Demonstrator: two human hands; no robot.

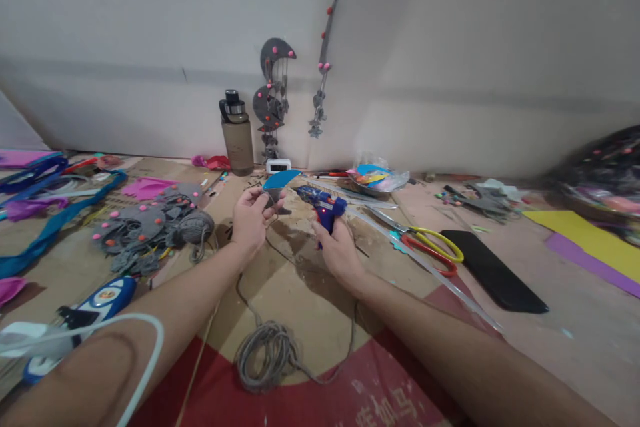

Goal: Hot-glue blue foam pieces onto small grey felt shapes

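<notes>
In the middle of the view, my left hand (253, 220) pinches a curved blue piece (281, 179) that has a grey part below it. My right hand (340, 247) is wrapped round the grip of a blue hot glue gun (323, 203). The gun's nozzle points left toward the blue piece, with a small gap between them. A red light shows on the gun's side. A thin cord runs down from near my left hand. Nearer to me, a coil of grey cord (265, 355) lies on the cardboard, with one strand passing under my right forearm.
Scissors (433, 250), a clear ruler (450, 287) and a black phone (495, 270) lie at right. Grey felt pieces with pompoms (145, 227) and a yarn ball (197, 227) are at left. A bottle (238, 140) stands by the wall, beside hanging moon ornaments (270, 90). A white cable (155, 327) crosses my left forearm.
</notes>
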